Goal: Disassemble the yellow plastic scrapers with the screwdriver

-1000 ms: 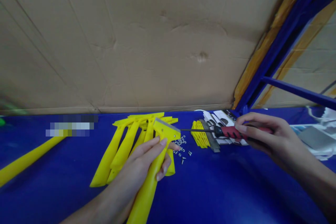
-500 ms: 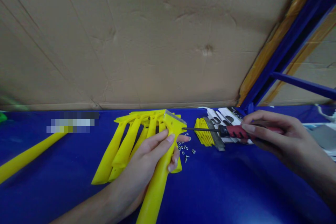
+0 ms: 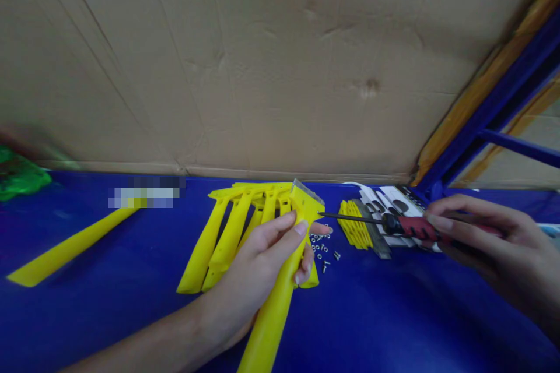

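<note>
A yellow scraper [image 3: 275, 309] with a long handle is gripped near its head by my left hand [image 3: 266, 250]; a blade strip shows along the head's top edge. My right hand [image 3: 485, 239] is closed around the red and black handle of a screwdriver [image 3: 417, 228]. The thin dark shaft points left, and its tip meets the side of the scraper head at a small screw spot. Behind my left hand lie several yellow scraper handles [image 3: 227, 239] side by side. Small screws and nuts [image 3: 324, 247] are scattered just right of the held scraper.
Several small yellow pieces [image 3: 353, 224] and grey blades [image 3: 374, 233] lie beside white printed packets [image 3: 396, 204]. Another yellow scraper [image 3: 74, 245] rests at left, its head blurred out. A green bag [image 3: 21, 172] is at far left. Cardboard [image 3: 262, 70] and a blue frame [image 3: 494, 111] stand behind the blue table [image 3: 371, 315].
The camera view has turned left, so everything appears shifted right and more of the green bag shows. Both hands keep their holds, with the screwdriver tip still at the scraper head.
</note>
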### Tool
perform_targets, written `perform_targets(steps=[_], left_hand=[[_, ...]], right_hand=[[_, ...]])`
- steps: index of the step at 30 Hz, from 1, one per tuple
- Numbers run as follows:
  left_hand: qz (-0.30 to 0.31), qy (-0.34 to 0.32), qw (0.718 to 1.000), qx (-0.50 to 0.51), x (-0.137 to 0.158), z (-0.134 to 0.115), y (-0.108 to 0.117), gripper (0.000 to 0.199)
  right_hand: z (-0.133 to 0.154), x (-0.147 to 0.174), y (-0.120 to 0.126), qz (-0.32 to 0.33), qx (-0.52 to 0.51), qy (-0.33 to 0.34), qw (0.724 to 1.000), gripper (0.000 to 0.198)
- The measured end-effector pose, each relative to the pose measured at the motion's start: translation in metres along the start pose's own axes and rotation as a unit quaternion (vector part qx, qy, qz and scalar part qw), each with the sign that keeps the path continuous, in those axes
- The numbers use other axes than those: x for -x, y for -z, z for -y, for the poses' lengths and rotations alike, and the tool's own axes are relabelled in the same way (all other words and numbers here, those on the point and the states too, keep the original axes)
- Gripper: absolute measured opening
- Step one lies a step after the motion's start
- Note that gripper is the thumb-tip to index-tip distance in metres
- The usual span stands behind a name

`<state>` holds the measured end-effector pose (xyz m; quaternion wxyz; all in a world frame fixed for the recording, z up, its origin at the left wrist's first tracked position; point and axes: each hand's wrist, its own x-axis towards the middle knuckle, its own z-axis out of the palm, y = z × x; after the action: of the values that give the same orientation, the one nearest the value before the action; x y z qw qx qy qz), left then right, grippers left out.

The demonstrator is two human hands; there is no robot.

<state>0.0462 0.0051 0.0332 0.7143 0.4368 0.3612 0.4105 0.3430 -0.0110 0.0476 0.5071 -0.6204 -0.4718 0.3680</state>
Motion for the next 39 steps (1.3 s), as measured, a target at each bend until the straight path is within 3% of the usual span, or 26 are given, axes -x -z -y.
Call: perform_targets(steps=[9,13,20,28,36,39], left_hand=[[-0.007,0.001,1.0,-0.004,0.001,-0.001,-0.001,0.031],[-0.01,0.003,1.0,-0.01,0.001,-0.003,-0.002,0.036],[-0.022,0.005,0.999,-0.039,0.001,-0.001,-0.001,0.036],[-0.034,0.004,0.998,-0.047,0.002,-0.003,-0.001,0.038],[-0.048,-0.022,0.996,-0.076,-0.001,-0.006,-0.006,0.038],[-0.073,-0.024,0.994,-0.077,-0.002,-0.01,-0.009,0.035]], right_hand=[[0.008,0.005,-0.008,-0.028,-0.016,-0.002,0.999,0.046],[0.01,0.003,-0.009,-0.02,-0.042,-0.043,0.998,0.045],[0.007,0.002,-0.007,0.008,-0.046,-0.01,0.999,0.042],[0.011,0.005,-0.011,0.021,-0.046,-0.023,0.998,0.047],[0.013,0.01,-0.021,0.035,0.016,0.025,0.999,0.055],[0.015,0.011,-0.021,0.021,0.088,0.111,0.99,0.048]])
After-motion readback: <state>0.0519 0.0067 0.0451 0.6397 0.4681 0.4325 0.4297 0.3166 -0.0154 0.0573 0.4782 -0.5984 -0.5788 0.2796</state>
